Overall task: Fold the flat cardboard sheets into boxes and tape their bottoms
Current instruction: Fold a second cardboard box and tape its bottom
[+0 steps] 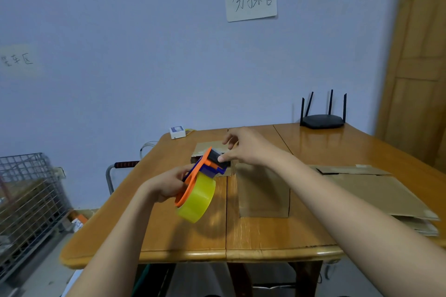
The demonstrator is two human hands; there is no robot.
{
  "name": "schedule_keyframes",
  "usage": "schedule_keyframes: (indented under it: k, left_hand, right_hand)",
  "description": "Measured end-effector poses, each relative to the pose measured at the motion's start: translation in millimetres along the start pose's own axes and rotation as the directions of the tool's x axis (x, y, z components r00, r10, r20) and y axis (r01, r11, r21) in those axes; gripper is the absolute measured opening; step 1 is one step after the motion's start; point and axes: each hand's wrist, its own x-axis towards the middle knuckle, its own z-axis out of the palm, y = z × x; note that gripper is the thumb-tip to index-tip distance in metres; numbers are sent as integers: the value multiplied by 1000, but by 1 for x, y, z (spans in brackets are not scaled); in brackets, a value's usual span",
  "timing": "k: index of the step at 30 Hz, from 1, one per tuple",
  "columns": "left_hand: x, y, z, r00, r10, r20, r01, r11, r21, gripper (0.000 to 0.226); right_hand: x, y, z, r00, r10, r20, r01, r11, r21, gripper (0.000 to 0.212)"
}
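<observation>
tape dispenser [202,177]: sitting in the air over table centre, orange frame with a blue-black head, yellow-clear tape roll [196,200] on it. Long axis is running 7 to 1 o'clock, roll end low toward the person, head end pointing up and away at about 1 o'clock.
left hand [166,185]: gripping the dispenser at its 9 o'clock side, fingers curling around the orange frame.
right hand [243,147]: working at the head end, at 1 o'clock from the roll. Thumb and a fingertip are pinching at the black head part; can't tell whether tape is between them. Other fingers are spreading loosely above.
folded box [264,190]: standing upright on the table just at 3 o'clock of the roll, under the right forearm.
second box [207,152]: lying behind the dispenser at 12 o'clock, partly hidden.
flat cardboard sheets [376,190]: stacking at 3 o'clock, near the table's right edge.
table [265,236]: wooden, seam running front to back.
router [323,120]: black, four antennas, at the far right corner, 1 o'clock.
wire cage [29,200]: standing on the floor at 9 o'clock.
</observation>
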Motion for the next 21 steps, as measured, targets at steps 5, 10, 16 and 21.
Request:
schedule_keyframes:
  k: [5, 10, 16, 21]
  left_hand:
    - [4, 4, 0, 998, 22, 52, -22, 1000, 4, 52]
    - [7, 5, 4, 997, 26, 76, -27, 999, 21, 47]
    - [11, 5, 8, 996, -26, 83, 23, 999, 40, 41]
    - [12, -3, 9, 996, -51, 68, 50, 999, 11, 43]
  right_hand:
    - [-3, 2, -3, 999, -37, 23, 37, 999, 2, 29]
    - [-6, 7, 1, 1000, -11, -20, 11, 1000, 25, 17]
    - [-3, 13, 2, 993, 7, -115, -3, 999, 36, 12]
    - [-5, 16, 7, 994, -11, -110, 12, 1000, 14, 23]
